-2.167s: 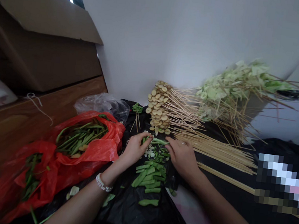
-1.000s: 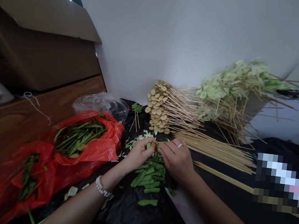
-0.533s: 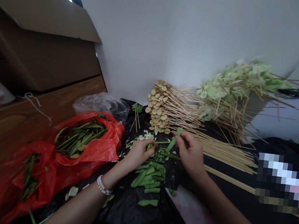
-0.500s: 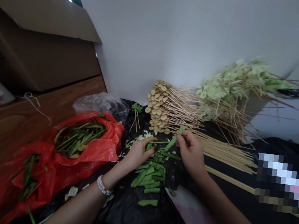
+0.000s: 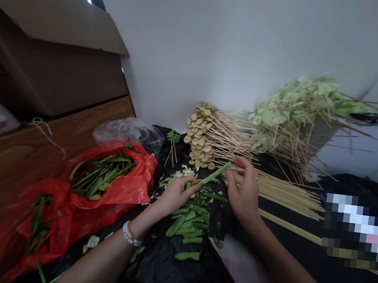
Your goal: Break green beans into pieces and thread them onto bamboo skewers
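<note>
My left hand (image 5: 179,194), with a beaded bracelet on the wrist, pinches one end of a green bean pod (image 5: 216,173). The pod slants up to the right, its far tip close to the fingers of my right hand (image 5: 245,192). That hand is open, thumb and fingers apart, with nothing seen in it. Below both hands, cut green bean pieces (image 5: 187,227) lie in a loose row on black plastic sheeting (image 5: 156,266). Pale scraps (image 5: 180,173) are scattered just beyond my left hand.
Red plastic bags (image 5: 131,187) at left hold whole bean pods (image 5: 102,174). Potato-slice skewers (image 5: 202,134) stand against the wall, beside bare bamboo sticks (image 5: 289,195) and cabbage skewers (image 5: 293,101). A few skewered bean pieces (image 5: 173,136) lie behind. A cardboard box (image 5: 56,70) stands back left.
My right hand has let go of a flat bean piece, and its fingers have spread. The bean pod in my left hand now points up towards the right hand.
</note>
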Demonstrator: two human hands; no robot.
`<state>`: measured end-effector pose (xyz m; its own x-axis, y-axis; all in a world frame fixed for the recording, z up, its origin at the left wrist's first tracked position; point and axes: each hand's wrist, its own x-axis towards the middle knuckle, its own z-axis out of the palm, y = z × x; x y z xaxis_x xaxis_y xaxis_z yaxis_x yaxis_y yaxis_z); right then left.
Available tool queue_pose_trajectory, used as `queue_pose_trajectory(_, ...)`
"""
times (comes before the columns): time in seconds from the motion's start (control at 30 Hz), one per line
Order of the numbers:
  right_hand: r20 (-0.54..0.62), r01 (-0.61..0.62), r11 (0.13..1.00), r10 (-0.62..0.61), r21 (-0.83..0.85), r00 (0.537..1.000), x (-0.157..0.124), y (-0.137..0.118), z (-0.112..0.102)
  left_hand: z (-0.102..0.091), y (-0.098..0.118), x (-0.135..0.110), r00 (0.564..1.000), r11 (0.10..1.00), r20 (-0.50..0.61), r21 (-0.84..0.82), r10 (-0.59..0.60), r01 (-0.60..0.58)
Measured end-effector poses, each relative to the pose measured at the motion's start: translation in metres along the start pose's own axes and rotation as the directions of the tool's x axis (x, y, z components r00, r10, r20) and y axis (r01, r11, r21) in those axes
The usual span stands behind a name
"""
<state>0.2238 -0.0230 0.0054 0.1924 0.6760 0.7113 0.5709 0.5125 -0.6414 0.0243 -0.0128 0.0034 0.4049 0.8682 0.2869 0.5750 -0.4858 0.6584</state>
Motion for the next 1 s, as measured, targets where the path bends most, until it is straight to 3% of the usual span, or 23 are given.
queue_pose_trajectory(0.07,0.094,0.252,0.942,-0.236,-0.223,0.967,-0.001,-0.005,-0.002,0.0,0.0,-0.001,0.999,0.997,-0.009,0.073,0.04,-0.039)
queue_pose_trajectory(0.13,0.318,0.471,0.832,-0.379,-0.293,0.869,-0.004,-0.009,0.0,0.002,0.0,-0.001,0.996,0.99,-0.013,0.112,0.083,-0.081)
queue_pose_trajectory(0.2,0.47,0.606,0.741,-0.442,-0.29,0.764,-0.01,-0.011,0.005,0.003,0.0,-0.002,0.993,0.986,-0.019,0.127,0.114,-0.11)
queue_pose_trajectory(0.27,0.532,0.644,0.7,-0.434,-0.31,0.727,-0.014,-0.01,0.008,0.004,0.0,-0.003,0.992,0.983,-0.019,0.133,0.128,-0.124)
queue_pose_trajectory(0.57,0.571,0.643,0.658,-0.374,-0.393,0.731,-0.012,-0.008,0.006,-0.002,0.002,-0.001,0.992,0.993,0.075,0.051,0.105,-0.109)
queue_pose_trajectory(0.67,0.566,0.637,0.666,-0.374,-0.387,0.735,-0.013,-0.009,0.006,-0.001,0.001,-0.001,0.992,0.99,0.071,0.09,0.105,-0.111)
queue_pose_trajectory(0.87,0.564,0.658,0.673,-0.415,-0.337,0.714,-0.019,-0.011,0.01,0.003,0.002,-0.003,0.981,0.953,0.122,0.247,0.15,-0.177)
queue_pose_trajectory(1.0,0.51,0.698,0.651,-0.509,-0.299,0.693,-0.022,-0.012,0.01,0.002,0.006,-0.004,0.986,0.984,0.108,0.11,0.125,-0.137)
